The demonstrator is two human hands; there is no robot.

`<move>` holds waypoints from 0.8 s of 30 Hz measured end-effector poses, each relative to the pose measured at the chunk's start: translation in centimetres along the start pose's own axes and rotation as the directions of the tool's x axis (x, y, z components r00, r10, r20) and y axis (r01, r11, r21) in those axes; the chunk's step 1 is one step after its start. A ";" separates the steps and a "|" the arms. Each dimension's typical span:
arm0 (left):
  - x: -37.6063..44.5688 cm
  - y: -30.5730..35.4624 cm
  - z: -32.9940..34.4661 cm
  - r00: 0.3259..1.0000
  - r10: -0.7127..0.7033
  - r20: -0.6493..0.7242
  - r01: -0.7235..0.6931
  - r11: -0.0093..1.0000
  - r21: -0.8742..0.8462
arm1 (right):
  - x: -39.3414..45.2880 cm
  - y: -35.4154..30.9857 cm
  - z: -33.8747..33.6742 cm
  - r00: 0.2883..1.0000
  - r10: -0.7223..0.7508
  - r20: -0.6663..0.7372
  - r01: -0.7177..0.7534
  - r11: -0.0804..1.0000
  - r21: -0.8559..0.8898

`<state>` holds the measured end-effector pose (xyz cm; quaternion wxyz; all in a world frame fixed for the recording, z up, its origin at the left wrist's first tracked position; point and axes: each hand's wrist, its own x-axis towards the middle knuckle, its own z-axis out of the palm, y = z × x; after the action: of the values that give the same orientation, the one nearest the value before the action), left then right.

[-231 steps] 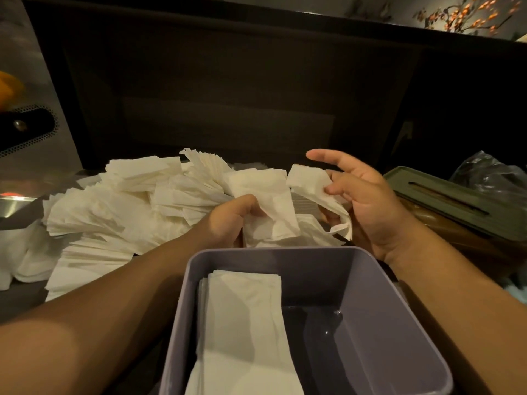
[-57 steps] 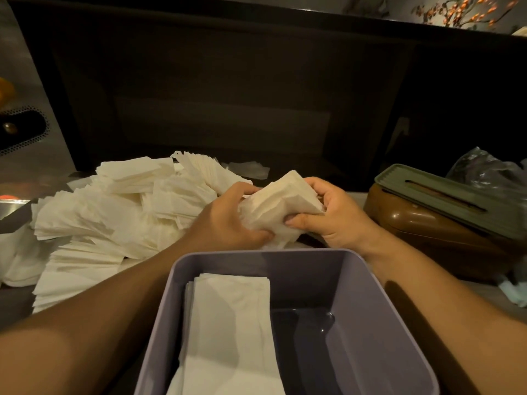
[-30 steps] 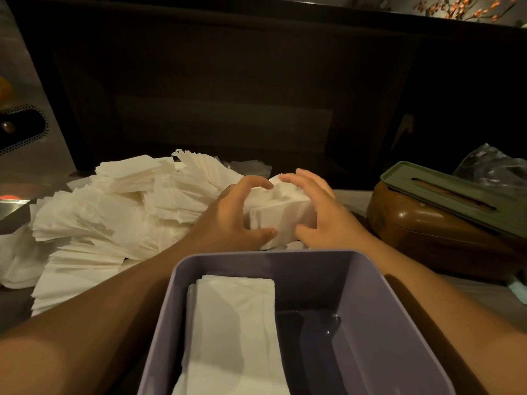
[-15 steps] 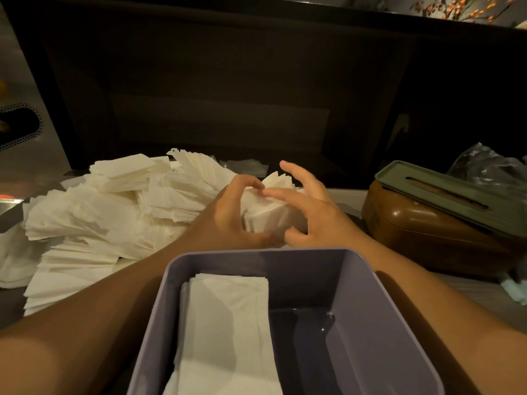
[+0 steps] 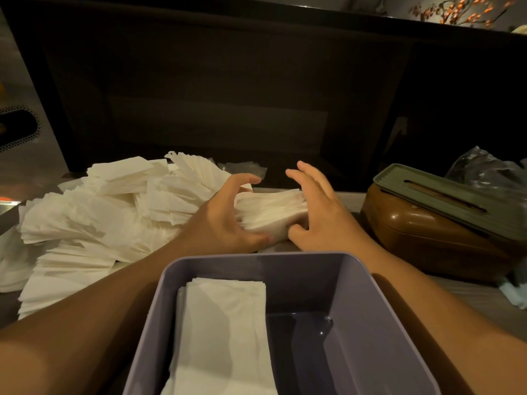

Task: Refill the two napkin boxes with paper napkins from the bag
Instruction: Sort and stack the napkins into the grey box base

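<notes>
Left hand [image 5: 219,220] and right hand [image 5: 319,215] cup a napkin stack [image 5: 271,212] from either side, fingers loosely spread; stack flat on table [image 5: 470,292], long axis left-right.

A dark panelled wall [image 5: 222,89] rises behind the dimly lit counter [image 5: 467,295].

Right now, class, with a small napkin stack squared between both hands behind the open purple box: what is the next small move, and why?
Probably close both hands, left hand and right hand, on the small stack and lift it into the purple box, whose right half is bare.
</notes>
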<state>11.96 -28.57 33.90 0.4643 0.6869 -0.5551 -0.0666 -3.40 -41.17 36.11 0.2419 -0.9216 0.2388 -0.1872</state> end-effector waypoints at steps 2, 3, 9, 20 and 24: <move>0.1 0.1 0.0 1.000 -0.028 0.011 0.028 1.000 -0.001 | 0.1 0.2 0.2 0.998 0.055 -0.007 -0.053 0.982 0.179; 0.2 0.1 0.0 0.999 -0.036 0.019 0.036 0.999 -0.017 | 0.2 0.3 0.4 0.997 0.082 0.006 -0.080 0.958 0.277; 0.2 0.5 0.0 0.999 -0.036 0.041 0.039 0.996 -0.081 | 0.6 1.2 0.7 0.994 0.027 0.106 -0.080 0.835 0.544; 0.1 0.9 -0.6 0.998 -0.033 0.053 0.040 0.990 -0.134 | 0.6 1.9 0.0 0.980 -0.037 0.198 -0.101 0.759 0.643; 0.1 1.1 -0.8 0.998 -0.024 0.063 0.034 0.986 -0.161 | 0.2 2.1 -0.3 0.978 -0.060 0.200 -0.098 0.712 0.695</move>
<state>11.75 -28.09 35.15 0.5005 0.6525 -0.5516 -0.1392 -4.10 -43.03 35.31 0.5989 -0.7725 0.1326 -0.1641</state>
